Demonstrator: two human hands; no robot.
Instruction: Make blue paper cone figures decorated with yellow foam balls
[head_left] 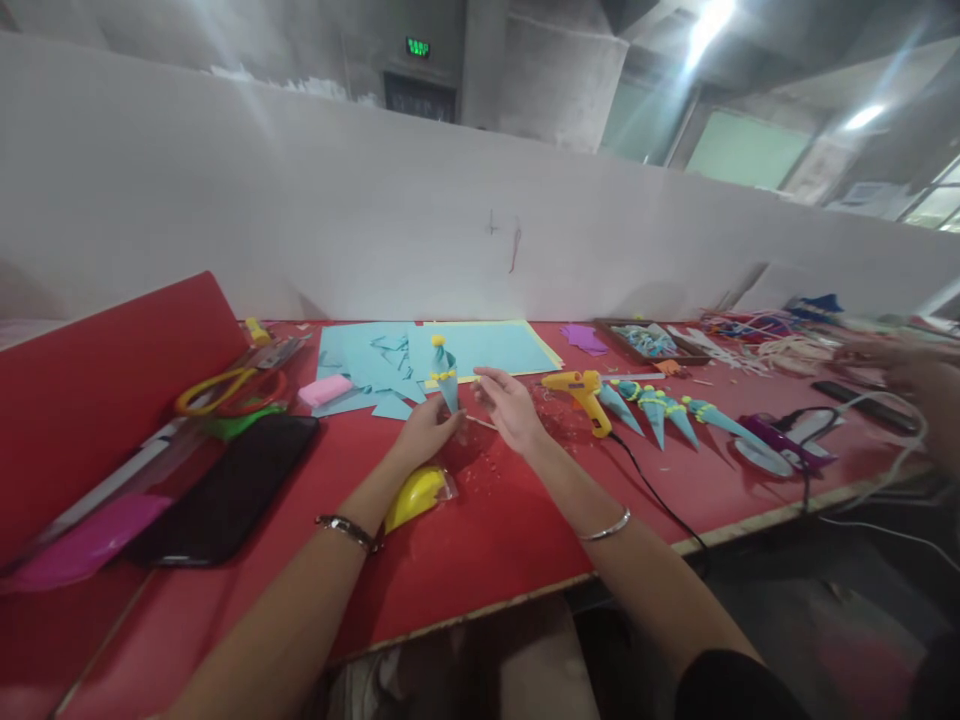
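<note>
My left hand [426, 435] is closed around the lower tip of a small blue paper cone [448, 388], which stands point down. The cone carries a yellow ball on top and a band of small yellow beads about its middle. Just right of it is my right hand [514, 410], thumb and fingertips drawn together; whatever they pinch is too small to make out. Under my left wrist lies yellow clay [415, 498] in a clear wrapper. A yellow glue gun [589, 395] rests to the right, beside several finished-looking blue cones [654, 412] with yellow beads.
Blue paper sheets [487, 348] and scraps lie at the back. Left are a pink clay block [325, 390], scissors [217, 390] and a black phone [232, 490]. Right are a tray of scraps [652, 342], cables and a co-worker's blurred hand [885, 360]. A white partition [375, 220] stands behind.
</note>
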